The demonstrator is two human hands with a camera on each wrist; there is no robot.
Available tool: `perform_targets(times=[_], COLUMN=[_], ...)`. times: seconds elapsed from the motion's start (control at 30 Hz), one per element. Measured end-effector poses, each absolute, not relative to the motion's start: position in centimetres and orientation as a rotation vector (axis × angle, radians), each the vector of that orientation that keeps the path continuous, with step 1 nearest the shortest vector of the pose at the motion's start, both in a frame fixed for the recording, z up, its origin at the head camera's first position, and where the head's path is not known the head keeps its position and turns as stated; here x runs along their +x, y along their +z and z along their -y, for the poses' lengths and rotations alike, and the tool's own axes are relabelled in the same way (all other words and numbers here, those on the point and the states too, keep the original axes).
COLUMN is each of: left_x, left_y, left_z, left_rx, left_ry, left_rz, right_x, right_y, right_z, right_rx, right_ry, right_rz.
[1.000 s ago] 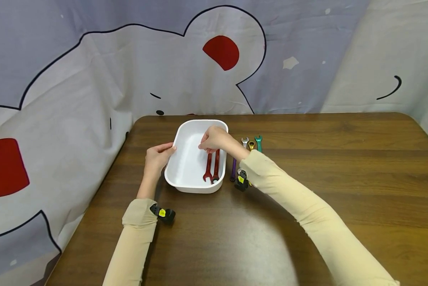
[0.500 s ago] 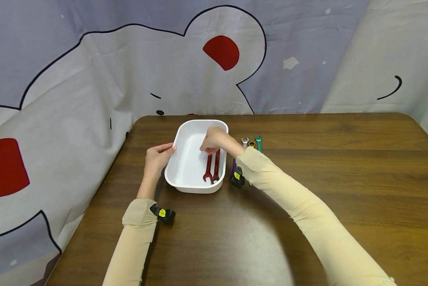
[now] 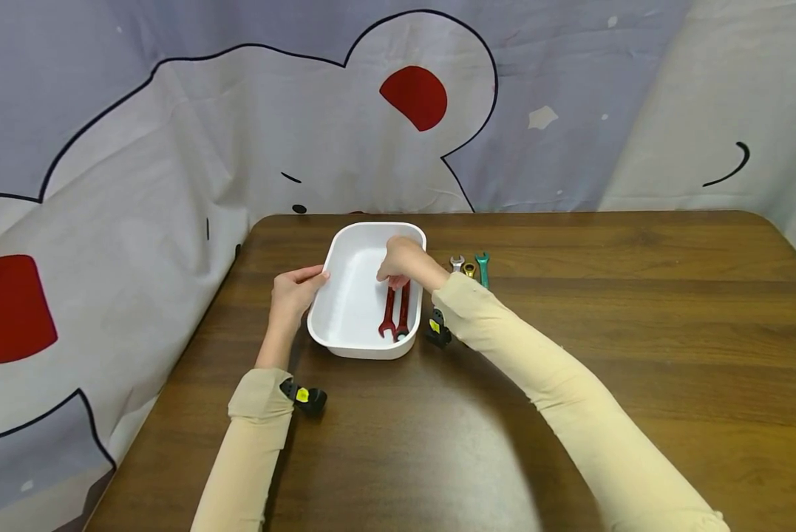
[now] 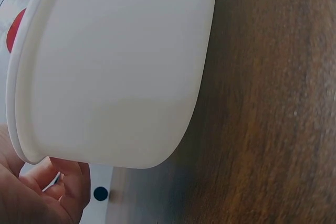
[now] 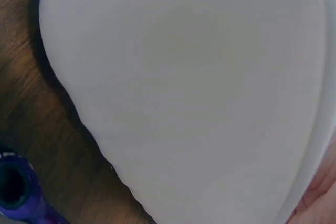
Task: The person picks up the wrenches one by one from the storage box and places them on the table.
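A white plastic basin (image 3: 344, 318) sits on the table, and my left hand (image 3: 293, 295) pinches its left rim between thumb and fingers. The left wrist view shows the fingers (image 4: 79, 182) at the rim's outer side. Two red wrenches (image 3: 387, 321) lie side by side in the basin, their open ends toward me. My right hand (image 3: 404, 262) reaches into the basin with curled fingers over their far ends, which it hides. I cannot tell whether it grips one. Right of the basin lie a silver wrench (image 3: 457, 262), a gold wrench (image 3: 469, 269) and a green wrench (image 3: 482, 270).
A purple wrench (image 5: 21, 187) lies on the table beside the basin, hidden in the head view by the right arm. The wooden table (image 3: 637, 332) ends at the back against a patterned curtain (image 3: 537, 162). Black cameras (image 3: 311, 400) sit on both wrists.
My right hand has shifted slightly right and toward me, and its wrist camera now covers the purple wrench in the head view. The left hand, basin and red wrenches have stayed put.
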State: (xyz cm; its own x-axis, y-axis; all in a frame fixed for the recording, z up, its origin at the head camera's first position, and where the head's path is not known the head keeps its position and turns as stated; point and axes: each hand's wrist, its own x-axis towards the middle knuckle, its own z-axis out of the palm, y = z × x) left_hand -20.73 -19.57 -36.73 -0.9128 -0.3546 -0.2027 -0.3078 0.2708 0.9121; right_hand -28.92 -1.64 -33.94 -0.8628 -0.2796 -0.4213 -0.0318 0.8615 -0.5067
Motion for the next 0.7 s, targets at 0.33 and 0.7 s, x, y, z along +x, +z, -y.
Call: perform_targets(times=[0.33,0.7], left_x=[-20.8,-20.7], left_y=[-36.7,-36.7], left_z=[19.6,19.7], left_rx=[0.664,0.65], left_ry=[-1.762,-1.776], left_rz=[2.484,2.48], right_x=[-28.4,-27.9], right_y=[-34.1,-34.6], right_z=[1.7,1.9], right_rx=[-0.329,-0.36], right_ry=[-0.507,-0.316], right_rz=[-2.674,-2.847])
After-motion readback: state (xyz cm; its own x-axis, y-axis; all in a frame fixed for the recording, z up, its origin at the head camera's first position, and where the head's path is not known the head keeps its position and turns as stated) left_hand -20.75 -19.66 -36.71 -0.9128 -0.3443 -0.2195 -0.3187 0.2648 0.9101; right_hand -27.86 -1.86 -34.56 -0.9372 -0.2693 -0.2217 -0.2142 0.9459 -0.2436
